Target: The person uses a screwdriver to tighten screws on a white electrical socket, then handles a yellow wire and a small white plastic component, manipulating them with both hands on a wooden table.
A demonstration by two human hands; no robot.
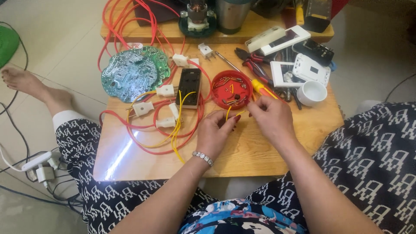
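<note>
The wooden desk (268, 151) fills the middle of the view, with the person's patterned knees at 4 and 8 o'clock of it. Loops of red wire (130, 26) spread over its 10 o'clock part and curl back toward the centre. Two round green circuit boards (130, 73) lie overlapped at 10 o'clock. A black socket strip (190, 86) lies just above the centre, with white plugs (143, 108) and long yellow wires (175, 130) at its 7 o'clock side. A red round tray (232, 89) of small metal and dark parts sits at 1 o'clock of the centre, touching a yellow-handled screwdriver (262, 89) on its 3 o'clock side. White switch plates (310, 69) and a small white cup (312, 93) lie at 2 o'clock, with red-handled pliers (253, 63) just beside them.

The left hand (214, 134) rests near the centre of the desk, fingers curled and pinching one end of a short yellow wire (228, 113) between thumb and forefinger. The right hand (271, 117), at 3 o'clock of the left one, is also closed in a pinch on the other end of that wire. The short yellow wire hangs between both hands, just at 6 o'clock of the red tray and above the desk.
</note>
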